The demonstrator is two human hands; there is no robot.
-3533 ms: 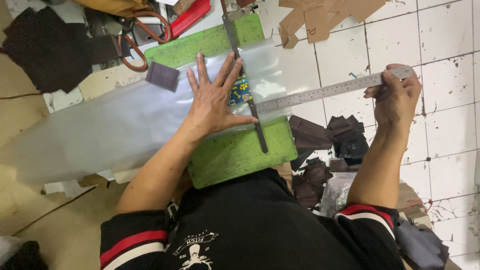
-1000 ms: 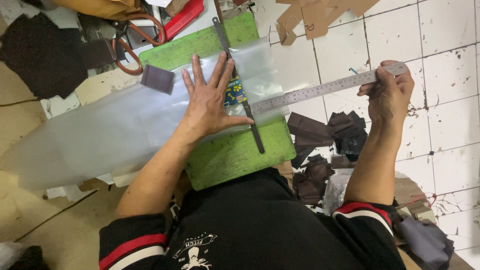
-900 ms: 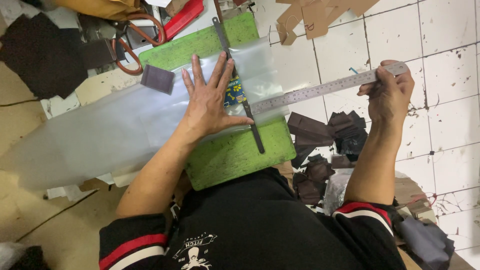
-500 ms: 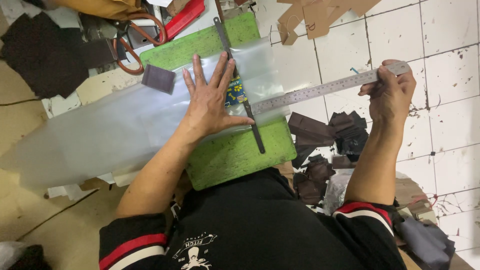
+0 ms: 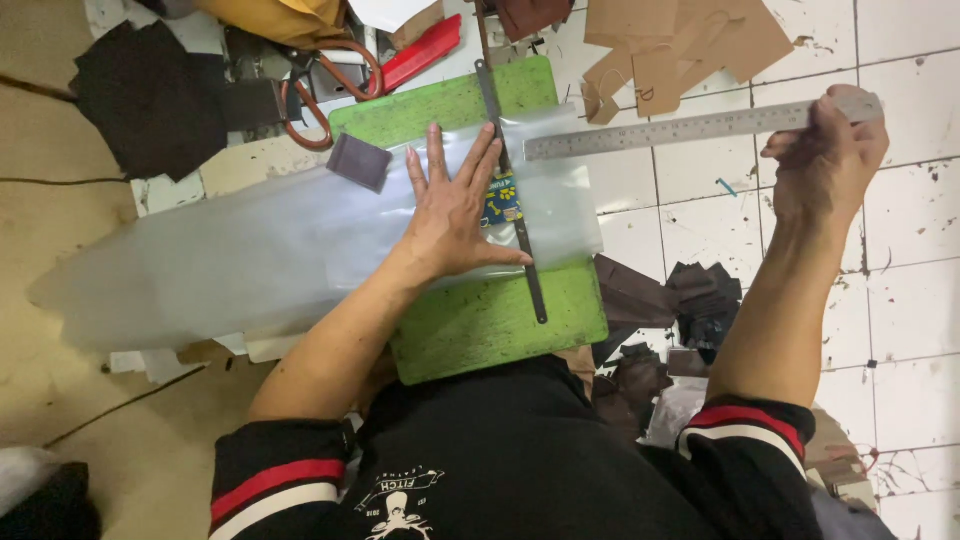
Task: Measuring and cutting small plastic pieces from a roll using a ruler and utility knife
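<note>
Head view: the ruler, earlier lying across the plastic sheet beside the left hand, is now being lifted clear toward the tiles, leaving only the dark strip on the sheet. Left hand is pressing flat, fingers apart, on the sheet over the green mat. Right hand, arm stretched out, fingers clamped, is holding the ruler's far end.

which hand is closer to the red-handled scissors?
Left. The left hand lies flat on the clear plastic sheet, just right of the scissors. The right hand holds the steel ruler far right.
</note>
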